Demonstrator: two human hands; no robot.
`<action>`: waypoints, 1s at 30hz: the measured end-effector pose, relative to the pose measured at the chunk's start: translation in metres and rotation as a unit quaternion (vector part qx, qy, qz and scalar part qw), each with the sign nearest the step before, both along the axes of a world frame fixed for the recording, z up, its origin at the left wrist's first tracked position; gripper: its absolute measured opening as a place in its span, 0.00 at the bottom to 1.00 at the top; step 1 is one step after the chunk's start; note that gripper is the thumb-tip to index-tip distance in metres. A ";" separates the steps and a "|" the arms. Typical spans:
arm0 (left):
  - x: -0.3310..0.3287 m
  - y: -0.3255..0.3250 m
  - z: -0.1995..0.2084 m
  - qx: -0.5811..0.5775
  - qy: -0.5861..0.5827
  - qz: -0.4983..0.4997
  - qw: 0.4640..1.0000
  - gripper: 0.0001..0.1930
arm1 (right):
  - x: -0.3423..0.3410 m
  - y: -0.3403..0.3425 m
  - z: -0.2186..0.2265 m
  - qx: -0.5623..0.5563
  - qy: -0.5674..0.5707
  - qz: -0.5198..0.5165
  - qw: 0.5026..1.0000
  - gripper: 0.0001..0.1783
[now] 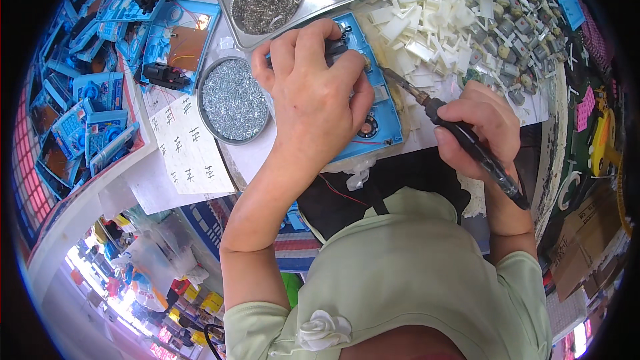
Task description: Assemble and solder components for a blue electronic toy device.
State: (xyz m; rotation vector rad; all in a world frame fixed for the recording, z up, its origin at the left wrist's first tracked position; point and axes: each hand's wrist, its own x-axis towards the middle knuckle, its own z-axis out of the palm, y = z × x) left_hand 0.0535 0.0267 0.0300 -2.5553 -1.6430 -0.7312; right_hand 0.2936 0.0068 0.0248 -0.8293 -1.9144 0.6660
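My left hand [310, 90] lies over a blue plastic casing [390, 120], thumb and fingers closed around a small black part [335, 47] at its upper section. The fingers hide much of that part. A round black piece [367, 127] shows in the casing's lower end, with a thin red wire by the edge. In my right hand [487, 127] is a soldering iron [470, 147], gripped like a pen by its black handle. Its metal tip points up and left at the casing's right side, close to my left fingertips; I cannot tell whether it touches.
A round dish of small silvery pieces [235, 100] sits left of my hand. Behind stands a metal tray [310, 10] with coiled springs. White plastic parts [433, 33] and small motors [520, 40] pile up at right. Blue casings [87, 127] crowd the left.
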 end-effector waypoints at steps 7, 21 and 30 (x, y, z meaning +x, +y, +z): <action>0.000 0.001 -0.001 -0.001 -0.001 -0.001 1.000 0.06 | -0.007 0.002 -0.004 0.008 -0.006 0.011 1.000 0.17; -0.001 0.001 -0.001 -0.003 -0.009 -0.006 1.000 0.06 | -0.002 0.001 -0.004 0.019 -0.027 0.014 0.999 0.15; 0.000 0.001 0.002 -0.007 -0.006 -0.004 1.000 0.05 | 0.004 0.005 0.000 0.022 -0.012 0.010 1.000 0.15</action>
